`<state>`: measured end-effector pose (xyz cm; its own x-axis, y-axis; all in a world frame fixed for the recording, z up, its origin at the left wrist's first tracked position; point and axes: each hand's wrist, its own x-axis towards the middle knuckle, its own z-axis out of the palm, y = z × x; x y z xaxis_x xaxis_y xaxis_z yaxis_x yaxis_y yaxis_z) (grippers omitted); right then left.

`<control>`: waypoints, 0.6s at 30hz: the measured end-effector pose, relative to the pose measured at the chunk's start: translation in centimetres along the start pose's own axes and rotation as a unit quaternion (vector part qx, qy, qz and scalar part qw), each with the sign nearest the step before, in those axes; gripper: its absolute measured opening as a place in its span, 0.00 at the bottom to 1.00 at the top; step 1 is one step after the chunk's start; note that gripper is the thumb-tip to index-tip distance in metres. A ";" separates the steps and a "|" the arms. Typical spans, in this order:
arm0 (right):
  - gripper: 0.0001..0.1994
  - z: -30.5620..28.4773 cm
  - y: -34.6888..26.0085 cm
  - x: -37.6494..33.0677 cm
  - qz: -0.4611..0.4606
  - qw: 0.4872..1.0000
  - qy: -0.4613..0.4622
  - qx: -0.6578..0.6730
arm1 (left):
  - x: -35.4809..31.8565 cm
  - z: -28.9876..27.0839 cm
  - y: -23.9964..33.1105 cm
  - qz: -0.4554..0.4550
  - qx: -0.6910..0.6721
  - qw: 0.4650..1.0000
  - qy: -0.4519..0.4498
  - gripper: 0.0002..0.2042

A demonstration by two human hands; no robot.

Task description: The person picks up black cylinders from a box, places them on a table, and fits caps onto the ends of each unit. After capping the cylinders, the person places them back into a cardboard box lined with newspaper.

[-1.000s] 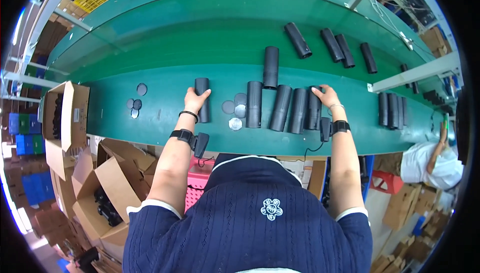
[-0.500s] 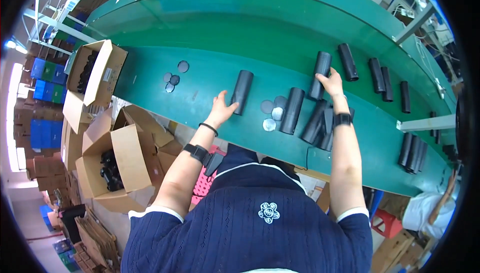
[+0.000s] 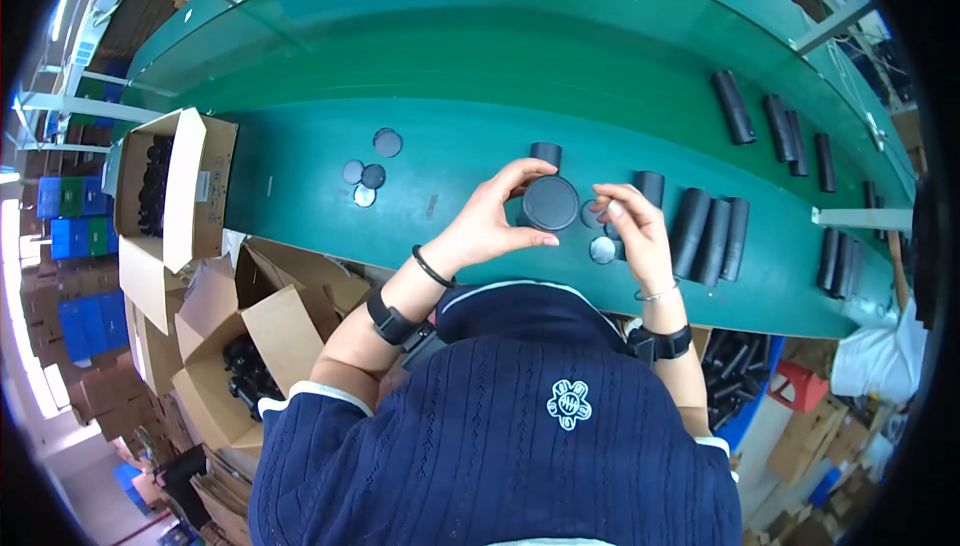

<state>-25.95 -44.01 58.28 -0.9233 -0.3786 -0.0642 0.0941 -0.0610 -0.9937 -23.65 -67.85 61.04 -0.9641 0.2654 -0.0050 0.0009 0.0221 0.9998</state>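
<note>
My left hand (image 3: 490, 216) is closed around a black tube (image 3: 550, 204), whose round, flat end faces up toward me. A short stretch of black cylinder (image 3: 545, 153) shows just beyond it; I cannot tell whether it is the same tube. Beside it, my right hand (image 3: 636, 231) is raised with fingers loosely bent and apart, and nothing shows between them. Thin round discs (image 3: 603, 250), some dark and one shiny, lie on the green work surface (image 3: 310, 176), partly covered by the right hand. Behind that hand stands out the top of another black tube (image 3: 650, 186).
Three black tubes (image 3: 714, 241) lie side by side at the right, with more tubes (image 3: 735, 108) farther back. Several discs (image 3: 373, 176) lie at the left. Open cardboard boxes (image 3: 212, 191) of black parts stand left. A metal post (image 3: 862, 218) crosses the right side.
My right hand has let go of the tube it gripped and moved in toward my left. The left hand now holds a tube end-up. The view has shifted slightly.
</note>
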 end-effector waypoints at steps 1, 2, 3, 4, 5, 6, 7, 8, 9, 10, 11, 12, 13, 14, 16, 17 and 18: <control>0.13 1.0 -0.2 0.8 0.019 0.999 -0.013 0.035 | 0.2 -1.3 -0.3 0.027 0.049 0.998 -0.013 0.34; 0.13 2.1 -0.3 1.6 0.039 0.996 -0.028 0.070 | 0.3 -2.5 -0.3 0.054 0.099 0.993 -0.025 0.34; 0.13 3.3 -0.1 2.5 0.041 0.996 -0.030 0.071 | 0.2 -3.3 -0.2 0.023 0.112 0.993 -0.039 0.32; 0.13 4.8 0.2 3.4 0.055 0.995 -0.031 0.078 | 0.1 -3.9 -0.9 0.020 0.111 0.993 -0.037 0.32; 0.13 6.0 0.7 4.1 0.069 0.993 -0.032 0.085 | 0.1 -4.5 -2.1 0.057 0.133 0.989 -0.025 0.31; 0.13 6.9 1.3 4.8 0.072 0.993 -0.035 0.085 | -0.2 -5.1 -3.3 0.093 0.155 0.983 -0.013 0.30; 0.13 7.5 2.0 5.2 0.085 0.989 -0.046 0.110 | -0.5 -5.7 -4.1 0.071 0.120 0.990 -0.024 0.29; 0.13 8.0 2.7 5.6 0.097 0.985 -0.056 0.134 | -0.8 -6.3 -5.0 0.068 0.117 0.991 -0.021 0.29; 0.14 8.3 3.2 5.9 0.110 0.982 -0.065 0.139 | -1.0 -6.8 -5.9 0.077 0.122 0.989 -0.033 0.30; 0.14 8.6 4.1 6.1 0.116 0.981 -0.067 0.138 | -1.3 -7.1 -6.8 0.086 0.128 0.987 -0.044 0.32; 0.14 8.8 5.0 6.1 0.124 0.980 -0.073 0.139 | -1.7 -7.1 -7.9 0.082 0.124 0.988 -0.041 0.32; 0.14 8.9 5.7 6.1 0.131 0.978 -0.079 0.140 | -2.1 -7.1 -9.0 0.060 0.122 0.989 -0.053 0.33; 0.14 9.2 6.1 6.2 0.135 0.977 -0.081 0.140 | -2.2 -7.1 -9.2 0.038 0.122 0.990 -0.067 0.35; 0.14 9.4 6.4 6.2 0.141 0.977 -0.087 0.138 | -2.5 -7.1 -9.4 0.034 0.120 0.990 -0.065 0.35; 0.14 9.7 6.8 6.3 0.149 0.975 -0.095 0.136 | -2.8 -7.0 -9.6 0.027 0.040 0.998 -0.034 0.36; 0.14 9.7 6.9 6.4 0.139 0.974 -0.117 0.134 | -2.9 -7.0 -9.8 0.025 0.039 0.998 -0.032 0.36; 0.14 9.8 6.9 6.5 0.129 0.973 -0.138 0.132 | -2.8 -7.1 -10.2 0.015 0.017 0.999 -0.025 0.37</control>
<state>-27.64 -55.95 51.94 -0.7244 -0.6444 -0.2449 0.4353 -0.1522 -0.8873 -22.82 -75.64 51.04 -0.9491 0.3142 0.0237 0.0404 0.0465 0.9981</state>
